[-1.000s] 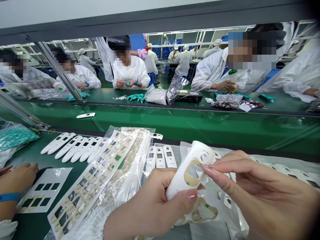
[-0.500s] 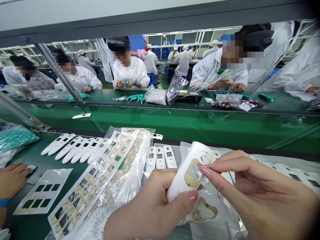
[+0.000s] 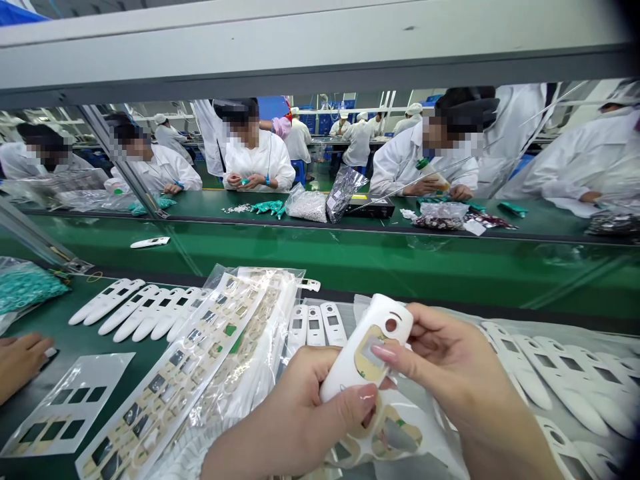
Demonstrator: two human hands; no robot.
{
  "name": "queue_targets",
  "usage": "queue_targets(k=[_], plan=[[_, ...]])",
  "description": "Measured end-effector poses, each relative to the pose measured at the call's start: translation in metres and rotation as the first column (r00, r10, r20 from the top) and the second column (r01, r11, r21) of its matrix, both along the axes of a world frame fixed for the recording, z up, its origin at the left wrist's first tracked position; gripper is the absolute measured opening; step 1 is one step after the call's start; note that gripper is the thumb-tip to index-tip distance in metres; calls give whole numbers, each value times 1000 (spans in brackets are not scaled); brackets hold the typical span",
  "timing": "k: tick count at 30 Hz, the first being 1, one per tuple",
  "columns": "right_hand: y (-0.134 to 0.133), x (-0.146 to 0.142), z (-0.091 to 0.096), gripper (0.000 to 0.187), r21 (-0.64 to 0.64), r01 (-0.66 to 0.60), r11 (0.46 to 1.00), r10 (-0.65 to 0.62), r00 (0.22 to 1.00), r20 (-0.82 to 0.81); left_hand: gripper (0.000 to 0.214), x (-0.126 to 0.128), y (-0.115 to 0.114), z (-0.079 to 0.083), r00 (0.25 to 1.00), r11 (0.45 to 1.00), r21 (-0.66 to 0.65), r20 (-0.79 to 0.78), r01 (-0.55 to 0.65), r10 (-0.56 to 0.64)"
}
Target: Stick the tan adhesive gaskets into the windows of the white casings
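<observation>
My left hand (image 3: 305, 413) grips the lower part of a white plastic housing (image 3: 363, 350) with a round hole and a yellowish-edged window. My right hand (image 3: 450, 373) wraps the housing's upper end from the right, its forefinger pressing a small clear lens onto the window. Under both hands lies a peeled sticker sheet (image 3: 395, 433) with yellowish rings. Clear bags with strips of lens stickers (image 3: 200, 360) lie to the left of my hands.
Rows of white housings lie on the green bench at the left (image 3: 130, 310) and at the right (image 3: 560, 380). Another person's hand (image 3: 20, 363) rests at the left edge by a sticker sheet (image 3: 65, 413). One housing (image 3: 150, 243) rides the conveyor. Workers in white coats sit opposite.
My right hand has closed around the housing's top and the forefinger now presses on its window. The view has tilted down. The housing on the conveyor has drifted left.
</observation>
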State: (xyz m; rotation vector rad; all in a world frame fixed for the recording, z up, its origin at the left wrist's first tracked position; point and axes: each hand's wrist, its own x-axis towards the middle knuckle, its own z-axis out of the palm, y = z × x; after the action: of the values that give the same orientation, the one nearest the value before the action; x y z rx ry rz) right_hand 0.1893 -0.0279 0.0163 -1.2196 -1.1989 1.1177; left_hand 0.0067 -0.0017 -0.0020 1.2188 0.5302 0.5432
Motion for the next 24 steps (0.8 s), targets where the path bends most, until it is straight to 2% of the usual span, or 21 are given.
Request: queue_targets(k=[3, 9, 13, 16, 21, 24], plan=[[1, -4, 0, 24, -38, -14, 999, 13, 1000, -27, 45, 2, 4, -4, 999, 999, 35, -28, -25, 26], [10, -6, -14, 29, -80, -53, 995, 55, 998, 31, 56, 11, 16, -16, 979, 985, 138, -165, -99, 121], [15, -9, -18, 32, -88, -103, 991, 97, 993, -72, 59, 11, 21, -18, 988, 994, 86, -128, -75, 85], [16, -9, -19, 29, -89, -177, 980, 169, 981, -90, 60, 7, 26, -18, 990, 998, 54, -129, -41, 48], [23, -2, -26, 31, -96, -274, 957, 267, 960, -77, 48, 2, 33, -23, 987, 991, 130, -159, 13, 8], [34, 6, -38, 35, -105, -280, 954, 260, 950, -171, 56, 6, 37, -34, 964, 985, 168, -266, 38, 8]])
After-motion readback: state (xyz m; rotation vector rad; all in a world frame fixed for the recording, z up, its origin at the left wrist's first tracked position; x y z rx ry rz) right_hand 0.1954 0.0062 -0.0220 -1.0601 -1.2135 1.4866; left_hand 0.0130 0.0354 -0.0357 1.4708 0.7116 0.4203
